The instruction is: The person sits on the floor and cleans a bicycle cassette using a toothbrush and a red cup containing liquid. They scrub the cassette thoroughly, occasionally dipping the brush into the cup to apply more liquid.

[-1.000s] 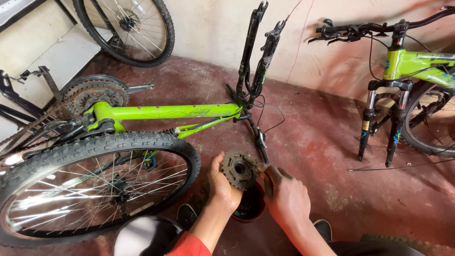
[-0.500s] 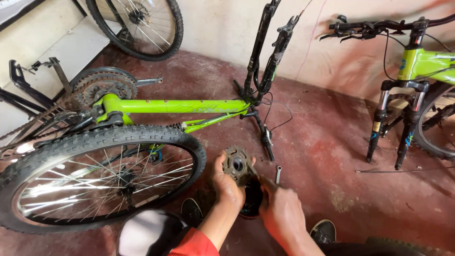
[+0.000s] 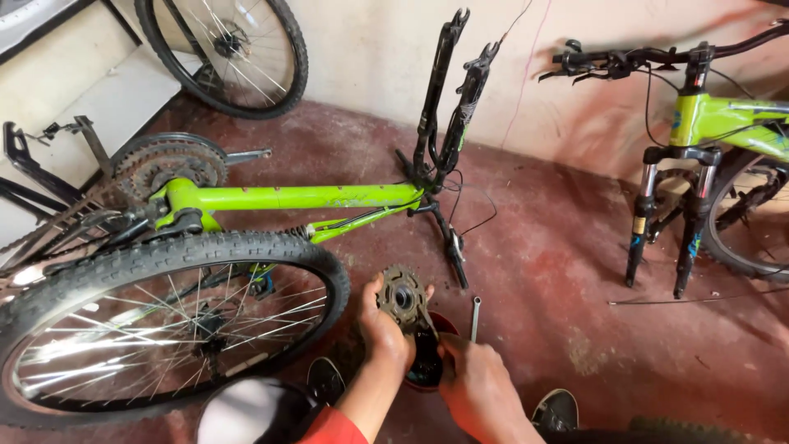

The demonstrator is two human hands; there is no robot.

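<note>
Left hand (image 3: 380, 325): closed around the edge of a rusty sprocket cluster (image 3: 403, 300), thumb and fingers gripping its rim — the cluster is held upright, toothed face and dark centre hole turned toward the camera.
Right hand (image 3: 477, 386): low and just right of the cluster, fingers curled near a dark round container with a red rim (image 3: 427, 366); whether it pinches anything I cannot tell, since the fingertips are hidden.
Sprocket cluster: off any wheel, in the air above the container, between the two hands, over the red floor (image 3: 559, 247).
Wrench (image 3: 475, 316): a slim metal tool lying on the floor just right of the cluster, untouched.
Green bicycle frame (image 3: 288, 197): lying on its side across the floor, fork (image 3: 448, 99) pointing up, chainrings (image 3: 164, 168) at its left end.
Loose wheel (image 3: 156, 329): knobbly tyre, lying near the person's left, close to the left hand.
Second bicycle (image 3: 707, 123): standing at the right by the wall, well apart.
Step in hand: by my reading, the cluster is being handled over the container — cleaning or dipping seems likely.
Next move calls for: a steady hold on the toothed rim, fingers kept off the teeth, and the cluster kept centred over the container.
</note>
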